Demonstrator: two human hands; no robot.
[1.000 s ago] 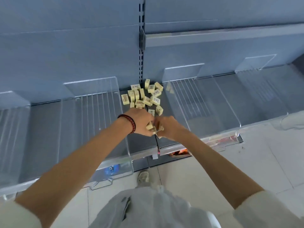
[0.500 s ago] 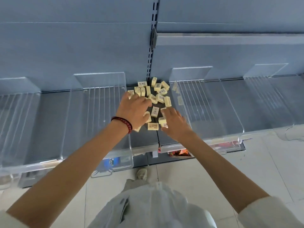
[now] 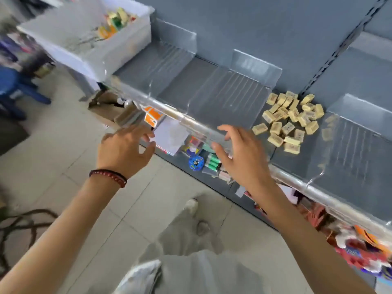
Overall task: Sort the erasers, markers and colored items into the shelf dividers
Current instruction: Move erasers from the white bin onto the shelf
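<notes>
1. Erasers [image 3: 290, 119]: small cream rectangular blocks with printed labels, heaped loosely on the matte grey shelf [image 3: 186, 81], in the bay between two dividers.
2. Dividers [image 3: 233, 96]: clear, glossy plastic panels, standing upright with ribbed bases.
3. Right hand [image 3: 241, 158]: fingers spread and relaxed, holding nothing, just left of the pile at the shelf's front edge.
4. Left hand [image 3: 122, 151]: likewise spread and empty, further left over the tiled floor. A dark red beaded bracelet [image 3: 108, 177] circles the wrist.
5. Below the shelf: green markers [image 3: 213, 162], cylindrical and blurred.
6. Change: half a second earlier both hands lay on the pile. Both are now clear of it, and the view has swung left.
</notes>
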